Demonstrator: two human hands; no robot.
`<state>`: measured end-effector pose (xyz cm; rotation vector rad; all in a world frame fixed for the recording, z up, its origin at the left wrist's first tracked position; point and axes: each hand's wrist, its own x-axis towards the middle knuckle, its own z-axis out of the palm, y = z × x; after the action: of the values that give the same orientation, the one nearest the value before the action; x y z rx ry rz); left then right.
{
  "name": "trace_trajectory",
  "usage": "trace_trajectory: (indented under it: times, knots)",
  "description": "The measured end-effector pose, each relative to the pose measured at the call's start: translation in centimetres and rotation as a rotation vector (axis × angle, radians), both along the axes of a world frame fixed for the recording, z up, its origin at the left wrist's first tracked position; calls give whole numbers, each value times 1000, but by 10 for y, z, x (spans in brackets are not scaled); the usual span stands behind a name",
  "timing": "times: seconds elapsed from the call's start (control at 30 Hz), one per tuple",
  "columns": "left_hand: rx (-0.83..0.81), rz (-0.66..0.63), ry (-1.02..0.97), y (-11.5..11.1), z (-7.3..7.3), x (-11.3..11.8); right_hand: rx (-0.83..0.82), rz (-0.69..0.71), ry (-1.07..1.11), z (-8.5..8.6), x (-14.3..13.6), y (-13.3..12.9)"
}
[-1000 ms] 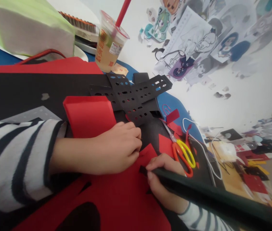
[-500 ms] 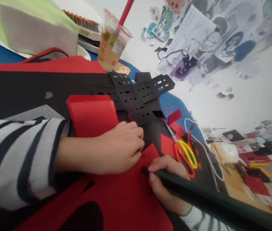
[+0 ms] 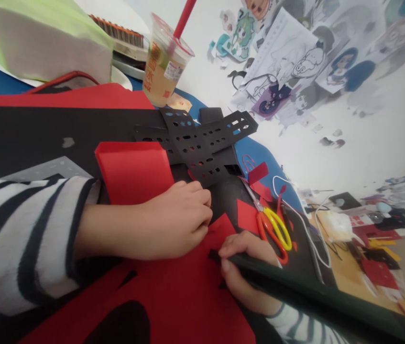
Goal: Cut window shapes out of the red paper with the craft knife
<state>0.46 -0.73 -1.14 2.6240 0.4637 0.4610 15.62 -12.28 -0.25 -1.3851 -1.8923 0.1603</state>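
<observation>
My left hand (image 3: 175, 222) lies with curled fingers over the red paper (image 3: 184, 291). Its fingertips point away from me, so I cannot make out what they hold. My right hand (image 3: 250, 272) pinches a long dark pen-like tool (image 3: 295, 289), its tip against the red paper near a small raised flap. The tool's far end runs out toward the lower right. Past my left wrist is a folded red paper piece (image 3: 134, 167). A black cut-out card (image 3: 202, 138) with rows of small holes lies beyond my left fingers.
Scissors (image 3: 277, 227) with orange and yellow handles lie right of my hands among red scraps (image 3: 247, 217). A drink cup (image 3: 164, 64) with a red straw stands at the back. A white cable (image 3: 315, 229) runs along the right. Paper drawings (image 3: 284, 52) cover the wall.
The whole view has shifted slightly, so things sit a little further left. Both hands and the dark tool keep nearly the same pose on the red paper.
</observation>
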Motion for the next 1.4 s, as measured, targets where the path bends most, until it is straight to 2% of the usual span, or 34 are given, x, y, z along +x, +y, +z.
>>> trace_trajectory:
  times: [0.3,0.43,0.87,1.13,1.3,1.4]
  knots:
    - [6,-2,-4,1,-1,2,57,101,-89,2,0,1]
    - [1,-5,-6,0,0,2,30,74,-18,2,1,1]
    - [13,-8,-13,0,2,-1,-6,98,-42,5,4,2]
    - [24,-10,15,0,1,1,-18,228,-59,9,4,5]
    - [21,-6,8,1,0,1,-29,144,5,7,6,3]
    - [15,-9,-1,0,1,0,-44,141,-2,6,7,3]
